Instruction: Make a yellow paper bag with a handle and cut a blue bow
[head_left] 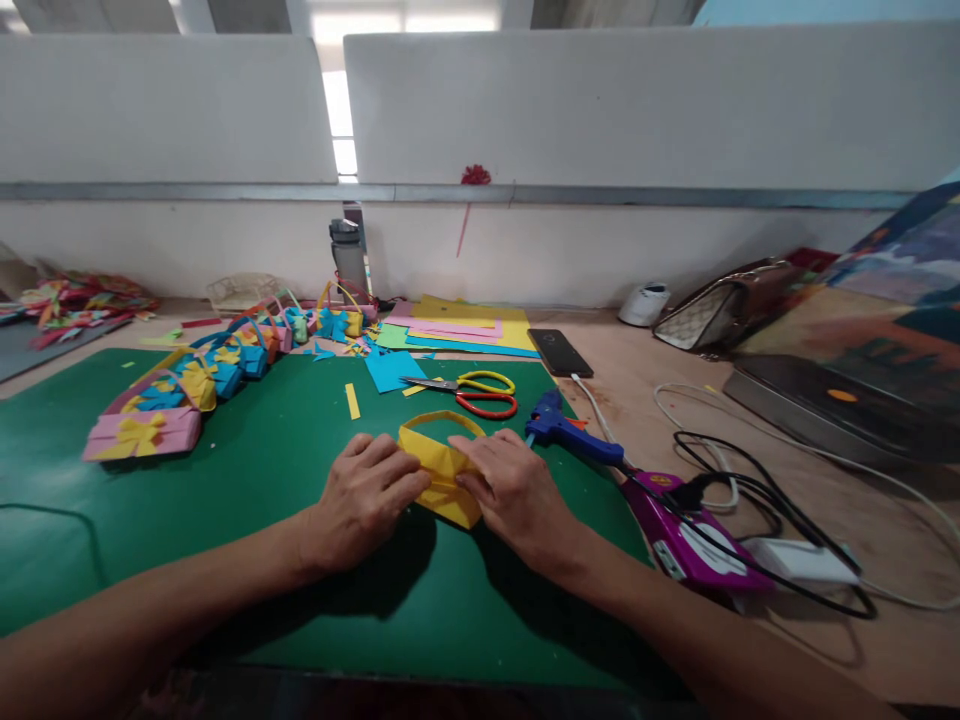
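Observation:
A small yellow paper basket (448, 500) with a looped strip handle is held between my two hands over the green mat (285, 620). My left hand (367, 500) grips its left side, fingers closed on the paper. On the right side my right hand (517, 490) pinches the upper edge near the handle's end. Just behind the basket lie scissors (480, 393) with one yellow and one red handle. A blue glue gun (570, 428) rests to the right of my right hand. The inside of the basket is mostly hidden.
A row of finished-looking paper baskets (146, 432) with bows runs along the left. Behind are a blue paper sheet (395, 371), stacked coloured paper (517, 325) and a grey bottle (349, 258). At right lie a phone (560, 352), purple power strip (686, 540) and tangled cables (757, 490).

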